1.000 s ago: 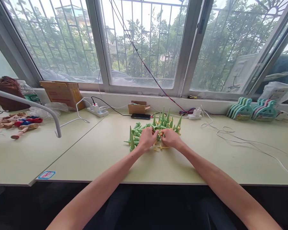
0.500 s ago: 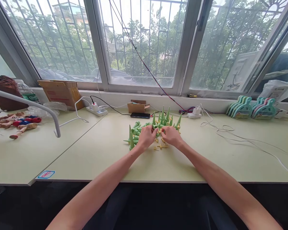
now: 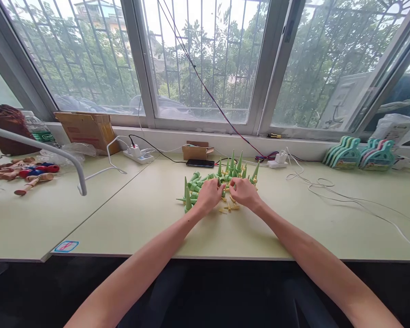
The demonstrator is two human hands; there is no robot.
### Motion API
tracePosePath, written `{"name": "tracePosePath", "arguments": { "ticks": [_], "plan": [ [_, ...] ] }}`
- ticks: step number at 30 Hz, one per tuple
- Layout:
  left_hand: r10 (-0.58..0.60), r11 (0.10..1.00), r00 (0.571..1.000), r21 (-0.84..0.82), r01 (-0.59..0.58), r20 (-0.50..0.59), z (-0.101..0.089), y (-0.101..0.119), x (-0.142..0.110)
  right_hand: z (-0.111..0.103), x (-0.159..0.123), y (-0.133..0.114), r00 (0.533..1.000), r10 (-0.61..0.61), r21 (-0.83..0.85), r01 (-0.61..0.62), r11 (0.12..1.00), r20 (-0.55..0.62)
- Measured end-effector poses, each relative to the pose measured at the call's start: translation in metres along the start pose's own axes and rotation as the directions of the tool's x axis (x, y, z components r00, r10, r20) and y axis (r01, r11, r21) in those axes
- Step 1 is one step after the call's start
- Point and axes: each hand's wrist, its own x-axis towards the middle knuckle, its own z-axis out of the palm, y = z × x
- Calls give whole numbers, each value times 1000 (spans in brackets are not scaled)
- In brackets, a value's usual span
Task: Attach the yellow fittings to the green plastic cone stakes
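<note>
While the left hand (image 3: 209, 195) and right hand (image 3: 244, 191) curl narrowly, any held piece indiscernible, work appears partway: from them, green cones (image 3: 232, 165) stand at 1 o'clock, more cones (image 3: 193, 187) lie at 10, loose yellow pieces (image 3: 229, 208) at 6.

Cones (image 3: 232, 165) are occupying the worktop's (image 3: 225, 239) middle; pegs (image 3: 229, 207) are lying before them, frontward; a phone (image 3: 200, 163) is resting behind, toward the rear edge.

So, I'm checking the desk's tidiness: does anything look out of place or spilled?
Small yellow plastic-looking pieces lie strewn at odd angles near the green pointed cones, looking spilled. A thin white cable sprawls untidily in loose loops across the pale desk.
</note>
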Motion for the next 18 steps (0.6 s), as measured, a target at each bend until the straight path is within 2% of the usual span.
{"name": "tracePosePath", "arguments": {
  "ticks": [3, 8, 18],
  "plan": [
    [-2, 1000, 1000, 14, 2, 4, -2, 1, -1, 1, -2, -3, 999, -43, 26, 43, 999, -2],
    [-17, 999, 1000, -35, 18, 22, -5, 5, -4, 4, -4, -6, 989, -126, 39, 123, 992, 83],
    [-4, 988, 989, -153, -19, -150, -5, 11, -4, 4, -5, -7, 953, -189, 58, 180, 982, 236]
  ]
}}
